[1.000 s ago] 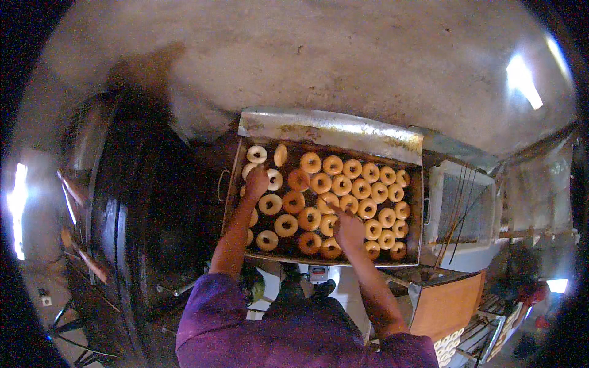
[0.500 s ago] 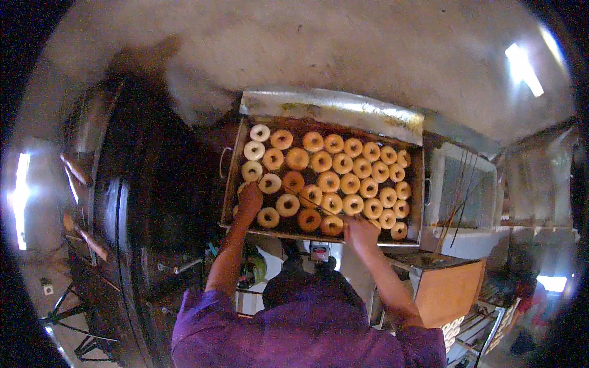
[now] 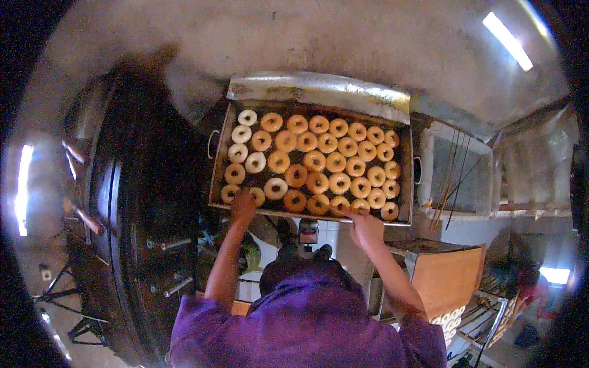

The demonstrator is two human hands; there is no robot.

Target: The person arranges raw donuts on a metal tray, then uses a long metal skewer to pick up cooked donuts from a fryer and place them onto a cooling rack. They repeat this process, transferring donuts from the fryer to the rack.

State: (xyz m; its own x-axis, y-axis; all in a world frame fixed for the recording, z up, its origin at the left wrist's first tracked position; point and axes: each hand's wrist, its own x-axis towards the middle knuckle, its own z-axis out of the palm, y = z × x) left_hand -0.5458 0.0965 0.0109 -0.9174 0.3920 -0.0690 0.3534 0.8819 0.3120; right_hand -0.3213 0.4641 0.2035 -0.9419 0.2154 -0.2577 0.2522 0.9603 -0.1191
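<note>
Before me is a wide rectangular metal frying pan (image 3: 402, 214) with many ring doughnuts lying in dark oil. Most, like the golden doughnut (image 3: 339, 183), are browned; those along the left side, such as the pale doughnut (image 3: 256, 162), are lighter. My left hand (image 3: 243, 207) is closed over the near left corner, beside the pale doughnuts; its fingertips are too dim to show what they hold. At the near edge, right of the middle, my right hand (image 3: 368, 228) is closed round a thin stick (image 3: 341, 213), its far end pointing left among the browned doughnuts.
A metal splash guard (image 3: 319, 86) rises along the pan's far side. To the right, thin rods (image 3: 451, 184) lean across a grey bin (image 3: 429, 153). Nearer stands a box with an orange-brown panel (image 3: 446, 279), beside a rack with pale doughnuts (image 3: 451, 322). A dark cabinet (image 3: 150, 202) fills the left.
The pan sits slightly higher and further left in view. My left hand has come nearer to the pan's front edge, uncovering doughnuts on the left. Some doughnuts have shifted; my right hand keeps its stick.
</note>
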